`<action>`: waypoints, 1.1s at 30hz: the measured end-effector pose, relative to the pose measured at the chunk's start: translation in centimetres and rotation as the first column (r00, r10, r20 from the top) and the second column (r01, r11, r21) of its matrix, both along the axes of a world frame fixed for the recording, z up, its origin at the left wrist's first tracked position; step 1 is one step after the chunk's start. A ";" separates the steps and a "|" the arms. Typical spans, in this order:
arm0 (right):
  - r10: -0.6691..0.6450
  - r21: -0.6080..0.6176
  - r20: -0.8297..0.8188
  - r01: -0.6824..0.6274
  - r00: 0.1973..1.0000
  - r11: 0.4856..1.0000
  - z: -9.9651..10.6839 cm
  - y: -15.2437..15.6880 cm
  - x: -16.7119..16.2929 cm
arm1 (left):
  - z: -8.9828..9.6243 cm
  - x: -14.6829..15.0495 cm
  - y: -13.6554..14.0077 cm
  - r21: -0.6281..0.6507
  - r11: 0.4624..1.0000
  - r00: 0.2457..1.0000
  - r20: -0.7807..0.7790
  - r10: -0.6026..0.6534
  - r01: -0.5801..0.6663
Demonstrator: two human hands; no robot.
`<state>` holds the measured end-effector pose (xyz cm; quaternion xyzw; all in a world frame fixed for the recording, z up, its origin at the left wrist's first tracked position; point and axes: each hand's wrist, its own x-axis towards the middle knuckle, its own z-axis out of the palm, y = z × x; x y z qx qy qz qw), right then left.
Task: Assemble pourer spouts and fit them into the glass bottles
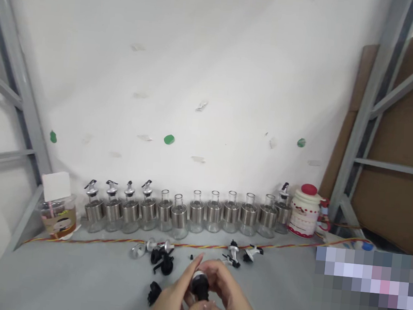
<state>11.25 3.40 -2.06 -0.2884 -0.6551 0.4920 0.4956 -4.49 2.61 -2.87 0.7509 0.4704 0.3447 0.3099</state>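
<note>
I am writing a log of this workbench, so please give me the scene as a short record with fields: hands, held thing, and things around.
left hand: left hand grips the black pourer cap
right hand: right hand also holds the cap, fingers curled around it
bench: loose pourer parts lie just beyond the hands
back row: glass bottles with steel collars along the wall, some capped, some open
left end: drink cup
right end: white and red jar
cable: red-yellow cord

cup [57, 218], lower left: brown label, print too small to read
jar [305, 211], right of centre: red pattern, no legible words
</note>
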 end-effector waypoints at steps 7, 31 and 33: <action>-0.114 0.096 0.113 0.103 0.987 0.990 0.9 -0.6 0.1 | 0.0 0.4 0.1 -0.011 1.000 0.947 0.321 -0.023 0.028; -0.060 0.058 0.226 0.048 0.972 0.997 1.2 -0.4 0.5 | -0.1 -0.2 0.4 0.059 0.998 0.954 0.295 -0.042 0.026; -0.051 0.048 0.251 0.041 0.967 0.998 0.9 0.0 0.6 | -0.2 -0.3 0.4 0.077 0.995 0.981 0.177 -0.078 0.065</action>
